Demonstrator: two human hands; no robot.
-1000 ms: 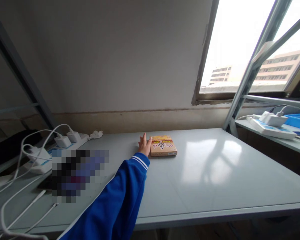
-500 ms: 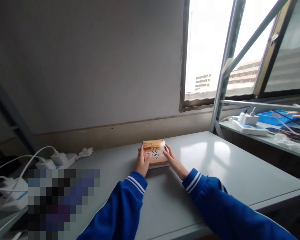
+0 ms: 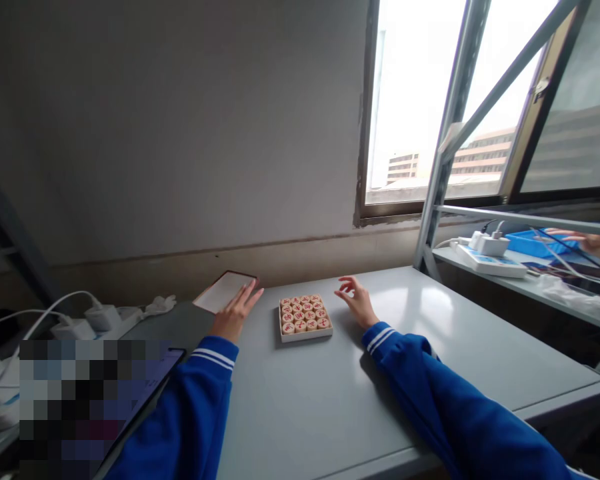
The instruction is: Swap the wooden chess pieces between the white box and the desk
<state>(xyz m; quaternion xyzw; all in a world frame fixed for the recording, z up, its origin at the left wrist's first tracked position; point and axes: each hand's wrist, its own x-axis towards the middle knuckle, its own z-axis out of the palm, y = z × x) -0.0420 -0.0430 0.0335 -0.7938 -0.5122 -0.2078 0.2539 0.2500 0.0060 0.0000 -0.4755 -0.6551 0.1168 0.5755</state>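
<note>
A shallow white box of Chinese chess pieces sits uncovered on the grey table, its round wooden discs in rows with red characters on top. To its left lies the box lid, pale inside facing up, near the wall. My left hand is at the lid's right edge, fingers stretched out and spread; whether it touches the lid I cannot tell. Just right of the box, my right hand hovers with curved fingers apart and nothing in them.
Power strips with white plugs and cables are at the left, beside a dark-edged device, partly pixelated. A metal frame post stands at the table's far right corner. Beyond it, another person's hand is near a blue tray.
The lid has come off the box and now lies to the left, inside up. Both hands have let go; the left has moved left with the lid, the right stays beside the box.
</note>
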